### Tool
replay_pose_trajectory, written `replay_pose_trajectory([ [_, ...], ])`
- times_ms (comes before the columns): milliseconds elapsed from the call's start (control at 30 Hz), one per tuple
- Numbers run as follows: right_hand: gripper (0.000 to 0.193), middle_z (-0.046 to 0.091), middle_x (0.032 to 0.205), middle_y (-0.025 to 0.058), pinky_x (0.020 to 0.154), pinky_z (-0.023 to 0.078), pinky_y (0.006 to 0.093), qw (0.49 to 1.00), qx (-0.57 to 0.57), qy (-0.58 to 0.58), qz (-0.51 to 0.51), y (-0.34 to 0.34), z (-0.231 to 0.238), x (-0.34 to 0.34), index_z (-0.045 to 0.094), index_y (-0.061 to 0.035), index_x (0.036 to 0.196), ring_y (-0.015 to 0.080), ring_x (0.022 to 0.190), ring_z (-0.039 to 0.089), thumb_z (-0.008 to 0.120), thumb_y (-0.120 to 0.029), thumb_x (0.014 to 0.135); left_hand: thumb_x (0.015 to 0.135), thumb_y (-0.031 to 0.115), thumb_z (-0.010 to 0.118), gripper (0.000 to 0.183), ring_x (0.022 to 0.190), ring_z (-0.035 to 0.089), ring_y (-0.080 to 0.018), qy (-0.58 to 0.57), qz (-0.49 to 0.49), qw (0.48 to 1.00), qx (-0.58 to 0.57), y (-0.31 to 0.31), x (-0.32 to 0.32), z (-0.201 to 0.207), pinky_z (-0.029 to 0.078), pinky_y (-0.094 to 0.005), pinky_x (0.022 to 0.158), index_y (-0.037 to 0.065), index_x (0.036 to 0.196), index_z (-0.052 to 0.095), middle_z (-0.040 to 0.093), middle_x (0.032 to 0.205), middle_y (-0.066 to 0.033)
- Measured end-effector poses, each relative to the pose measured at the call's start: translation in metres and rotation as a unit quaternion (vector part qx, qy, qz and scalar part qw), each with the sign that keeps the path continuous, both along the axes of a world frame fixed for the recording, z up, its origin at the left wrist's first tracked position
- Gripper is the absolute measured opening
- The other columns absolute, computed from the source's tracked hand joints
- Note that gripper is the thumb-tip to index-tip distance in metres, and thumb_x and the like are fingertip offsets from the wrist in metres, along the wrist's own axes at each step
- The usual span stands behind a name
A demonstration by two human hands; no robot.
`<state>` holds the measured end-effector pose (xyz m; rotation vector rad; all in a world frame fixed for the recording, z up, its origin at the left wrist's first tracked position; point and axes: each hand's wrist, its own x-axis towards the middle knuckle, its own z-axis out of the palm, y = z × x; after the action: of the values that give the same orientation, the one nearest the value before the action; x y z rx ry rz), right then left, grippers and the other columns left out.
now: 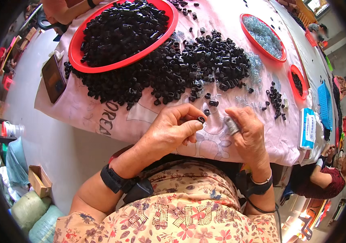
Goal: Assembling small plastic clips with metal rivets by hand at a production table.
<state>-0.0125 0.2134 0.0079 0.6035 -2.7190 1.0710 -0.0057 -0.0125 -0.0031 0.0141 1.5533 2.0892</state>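
Note:
My left hand (175,127) is closed in a pinch, thumb against forefinger, on a small black plastic piece (201,120) that looks like a cord-lock part. A short way to the right, my right hand (249,131) has its fingers curled. Silvery-grey wrapping (231,126) covers one finger; whatever the fingertips hold is too small to make out. Just beyond both hands lie a few loose black pieces (213,103). Behind them spreads a large heap of black pieces (217,60), with small clear-grey springs (255,67) scattered along its right edge.
A big red basin (75,52) full of black pieces stands far left, beside a dark phone (53,79). To the right are a red tray of springs (264,37), a smaller red tray (297,83), a blue-white packet (308,128) and a blue basket (325,106). Other people sit nearby.

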Motion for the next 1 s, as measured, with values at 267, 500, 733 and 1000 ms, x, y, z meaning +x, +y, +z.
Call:
replay_pose_trajectory([
  [267, 0.025, 0.055, 0.085, 0.0122, 0.069, 0.047, 0.0408, 0.989, 0.124, 0.079, 0.028, -0.014, -0.002, 0.002, 0.064, -0.0078, 0.096, 0.0317, 0.080, 0.056, 0.066, -0.002, 0.072, 0.093, 0.012, 0.063, 0.017, 0.066, 0.055, -0.0015, 0.020, -0.007, 1.000, -0.007, 0.000, 0.001, 0.002, 0.044, -0.0166, 0.057, 0.004, 0.108, 0.064, 0.059, 0.082, 0.0047],
  [500, 0.020, 0.059, 0.085, 0.0131, 0.066, 0.048, 0.0381, 0.997, 0.078, 0.002, 0.024, -0.011, 0.004, 0.006, 0.064, -0.0060, 0.096, 0.0310, 0.077, 0.060, 0.066, -0.001, 0.077, 0.093, 0.012, 0.064, 0.017, 0.066, 0.056, -0.0015, 0.020, -0.004, 1.000, -0.007, 0.000, 0.003, 0.001, 0.044, -0.0168, 0.055, 0.004, 0.108, 0.064, 0.060, 0.081, 0.0046],
  [733, 0.015, 0.064, 0.091, 0.0035, 0.078, 0.049, 0.0228, 0.933, -0.299, -0.200, -0.005, -0.023, 0.004, 0.018, 0.065, 0.0007, 0.102, 0.0093, 0.088, 0.062, 0.065, 0.003, 0.087, 0.093, 0.012, 0.063, 0.017, 0.066, 0.056, -0.0013, 0.035, -0.019, 0.999, -0.003, 0.002, 0.004, 0.001, 0.044, -0.0168, 0.054, 0.003, 0.107, 0.065, 0.061, 0.080, 0.0040],
  [1000, 0.016, 0.063, 0.097, 0.0028, 0.081, 0.048, 0.0212, 0.923, -0.331, -0.194, 0.021, -0.029, -0.001, 0.021, 0.064, 0.0025, 0.104, 0.0088, 0.092, 0.061, 0.062, 0.005, 0.089, 0.092, 0.011, 0.063, 0.018, 0.066, 0.056, -0.0011, 0.061, -0.017, 0.997, -0.033, 0.004, 0.005, 0.003, 0.045, -0.0167, 0.056, 0.002, 0.108, 0.064, 0.061, 0.079, 0.0044],
])
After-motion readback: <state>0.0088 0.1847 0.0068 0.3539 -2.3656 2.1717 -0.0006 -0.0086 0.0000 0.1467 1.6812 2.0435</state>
